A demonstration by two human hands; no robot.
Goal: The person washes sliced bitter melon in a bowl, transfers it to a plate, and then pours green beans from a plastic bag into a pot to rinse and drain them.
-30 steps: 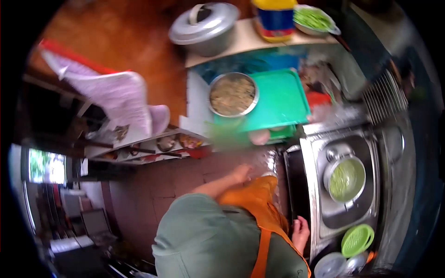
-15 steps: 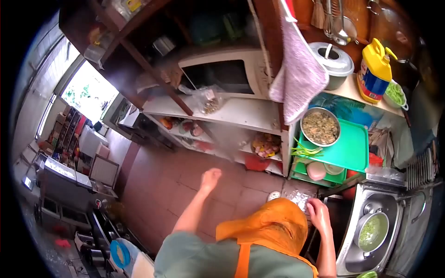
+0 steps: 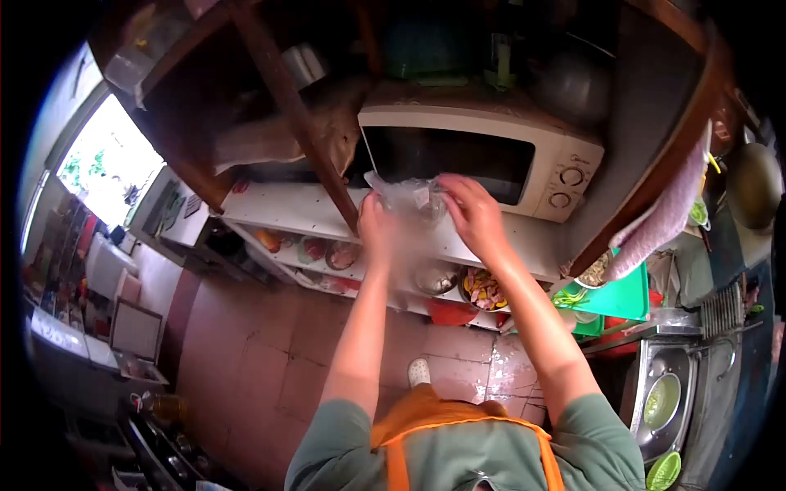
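Note:
Both arms reach to the white shelf in front of the microwave (image 3: 458, 155). My left hand (image 3: 377, 227) is closed at the left side of a clear plastic bag (image 3: 407, 196). My right hand (image 3: 473, 211) pinches the bag's right side, its fingers bent. The bag hangs between the two hands at the shelf edge; a blur covers its lower part, so what it holds is hard to see. On the lower shelf, below the hands, are a bowl of colourful pieces (image 3: 483, 288) and a metal bowl (image 3: 437, 278).
A wooden post (image 3: 299, 114) stands left of the bag. To the right hangs a light purple towel (image 3: 661, 217), above a green tray (image 3: 626, 293). Further right is a sink (image 3: 667, 360) with a bowl in it. A green basket (image 3: 664, 470) sits at the lower right.
Both hands have moved up and forward to the plastic bag on the shelf and taken hold of it. The view has turned and come nearer the microwave.

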